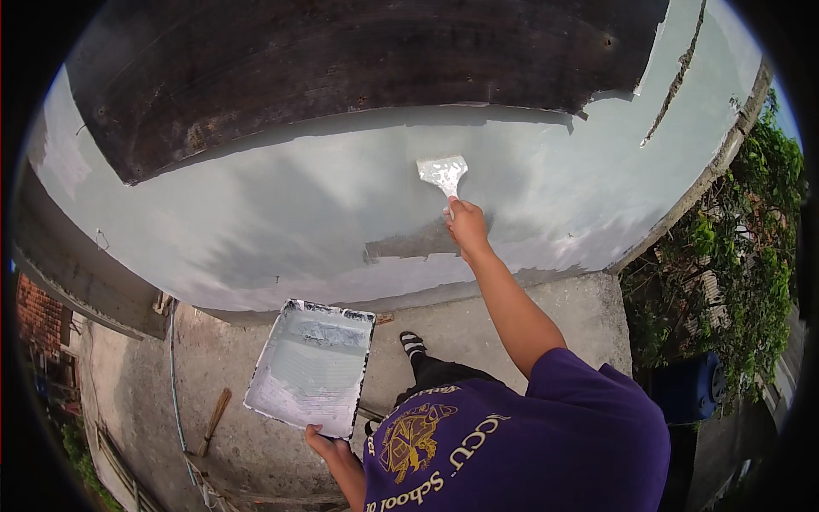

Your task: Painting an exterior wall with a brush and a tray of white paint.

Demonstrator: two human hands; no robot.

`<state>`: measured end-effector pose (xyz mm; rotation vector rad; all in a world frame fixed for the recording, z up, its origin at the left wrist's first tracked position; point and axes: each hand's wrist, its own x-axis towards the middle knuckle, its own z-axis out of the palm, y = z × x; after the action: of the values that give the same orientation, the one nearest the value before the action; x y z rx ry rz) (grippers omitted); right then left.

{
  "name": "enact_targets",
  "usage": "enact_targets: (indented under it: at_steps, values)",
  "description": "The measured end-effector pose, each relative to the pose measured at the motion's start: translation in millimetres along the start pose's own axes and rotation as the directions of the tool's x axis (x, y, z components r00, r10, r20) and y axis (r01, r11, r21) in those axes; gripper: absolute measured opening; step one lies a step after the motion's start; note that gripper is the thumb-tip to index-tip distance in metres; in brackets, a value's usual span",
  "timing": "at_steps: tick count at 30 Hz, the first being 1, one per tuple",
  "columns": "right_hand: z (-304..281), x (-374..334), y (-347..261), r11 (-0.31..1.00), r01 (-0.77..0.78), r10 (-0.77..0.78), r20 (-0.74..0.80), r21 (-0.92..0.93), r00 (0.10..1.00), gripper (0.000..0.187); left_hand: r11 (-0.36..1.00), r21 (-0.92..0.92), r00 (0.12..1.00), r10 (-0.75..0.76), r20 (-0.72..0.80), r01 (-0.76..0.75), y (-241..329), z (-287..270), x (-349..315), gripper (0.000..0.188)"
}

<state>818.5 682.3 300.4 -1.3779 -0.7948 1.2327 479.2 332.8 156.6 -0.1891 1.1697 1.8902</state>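
My right hand (467, 226) is closed round the handle of a wide, paint-smeared white paintbrush (443, 173). Its broad head lies against the pale grey-green painted wall (341, 188), below a dark board. Down at the left, my left hand (333, 450) grips the near edge of a paint tray (311, 375), thumb on top and the other fingers mostly hidden underneath. Pale paint coats the tray's ribbed floor, with a wetter, greyer pool at its far end. A bare grey patch (414, 239) shows on the wall below the brush.
The dark board (341, 60) covers the wall's upper part. A crack (678, 77) runs down at the upper right. On the concrete floor (239, 461) lie a broom-like bundle (215, 420) and a thin blue hose (175, 384). Shrubs (725, 264) and a blue barrel (687, 390) stand right.
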Motion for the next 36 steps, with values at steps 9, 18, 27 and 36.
enact_targets:
  at_steps: [9,18,27,36]
  values:
    - [26.5,60.4,106.6,0.894,0.205,-0.236,-0.03,-0.398,0.971,0.043,0.999,0.032,1.0,0.009,0.0,-0.009,-2.8,14.5,-10.0,0.078]
    - [28.7,43.1,161.2,0.922,-0.353,0.365,0.056,-0.162,0.929,0.041,1.0,-0.013,0.999,0.023,-0.041,-0.024,2.0,-2.5,-12.3,0.078]
    - [60.7,-3.6,17.2,0.958,0.287,-0.287,0.105,0.01,0.952,0.04,0.999,0.004,0.994,0.035,-0.103,-0.035,11.6,-8.5,-18.4,0.078]
    - [11.1,47.7,142.9,0.862,0.111,-0.14,-0.023,-0.494,0.99,0.042,0.999,0.028,0.996,0.018,-0.086,-0.016,6.7,2.5,-11.6,0.077]
